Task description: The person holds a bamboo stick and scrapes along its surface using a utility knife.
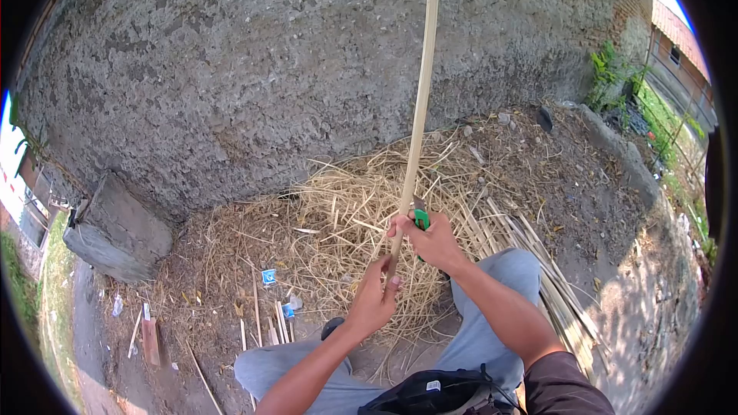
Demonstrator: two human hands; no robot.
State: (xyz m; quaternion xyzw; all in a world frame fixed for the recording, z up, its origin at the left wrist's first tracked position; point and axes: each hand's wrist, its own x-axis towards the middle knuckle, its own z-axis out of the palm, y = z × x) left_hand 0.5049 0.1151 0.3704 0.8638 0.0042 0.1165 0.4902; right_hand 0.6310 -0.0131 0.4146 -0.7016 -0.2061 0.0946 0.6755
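Note:
A long pale bamboo strip (420, 100) stands nearly upright in front of me, running from between my legs up past the top of the view. My left hand (370, 301) is closed round its lower end. Higher up, my right hand (433, 244) grips a knife with a green handle (421, 219); its thumb side presses at the strip. A short bit of dark blade shows above the handle, next to the strip, while the rest is hidden. Beneath both hands lies a heap of thin bamboo shavings (346, 207).
Split bamboo strips (565, 303) lie stacked by my right knee. A rough wall (269, 69) rises ahead, with a stone block (127, 230) at its left. Blue wrappers (268, 277), thin sticks (280, 323) and a reddish wooden piece (151, 342) lie on the left ground.

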